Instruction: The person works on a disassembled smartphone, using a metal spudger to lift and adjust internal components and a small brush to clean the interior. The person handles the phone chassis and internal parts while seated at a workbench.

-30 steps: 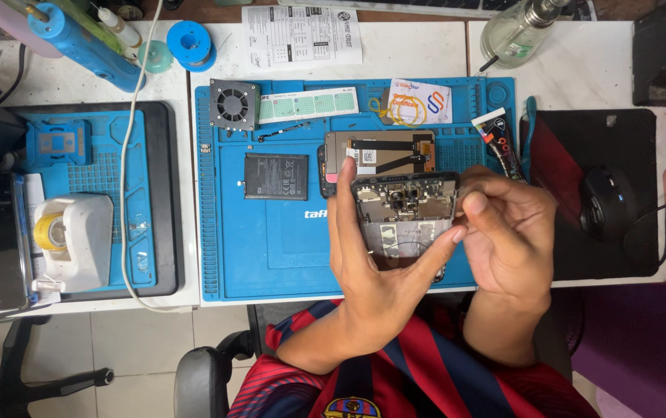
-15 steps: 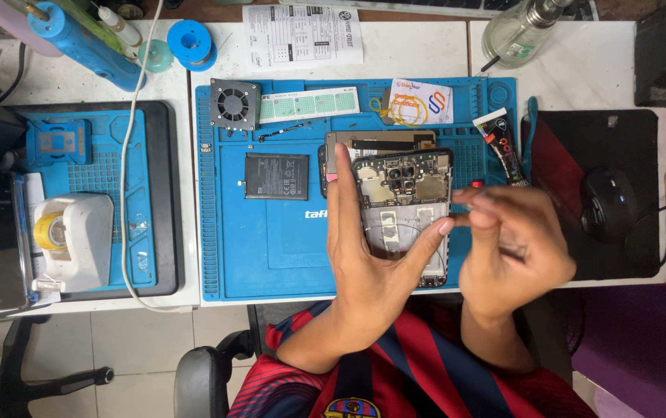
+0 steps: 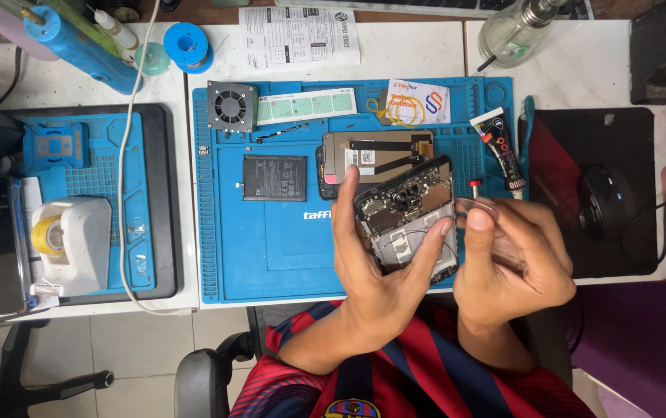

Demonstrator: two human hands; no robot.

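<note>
My left hand (image 3: 379, 271) grips an opened phone body (image 3: 406, 205) by its edges, with the circuit boards and inner frame facing up. It is tilted above the blue work mat (image 3: 271, 248). My right hand (image 3: 515, 259) sits just right of the phone. Its thumb and fingers pinch a thin pale strip (image 3: 478, 204) that curves near the phone's right edge. A detached screen panel (image 3: 375, 151) with flex cables lies on the mat behind the phone. A flat black battery (image 3: 275, 178) lies to its left.
A glue tube (image 3: 499, 155) and a red-capped pin (image 3: 474, 184) lie by the mat's right side. A small fan (image 3: 232, 106) is at the back left. A mouse (image 3: 607, 201) rests on a black pad to the right, a tape dispenser (image 3: 70, 240) at left.
The phone body has tilted in my left hand. My right hand has drawn away from over the phone to its right side, pinching the thin strip.
</note>
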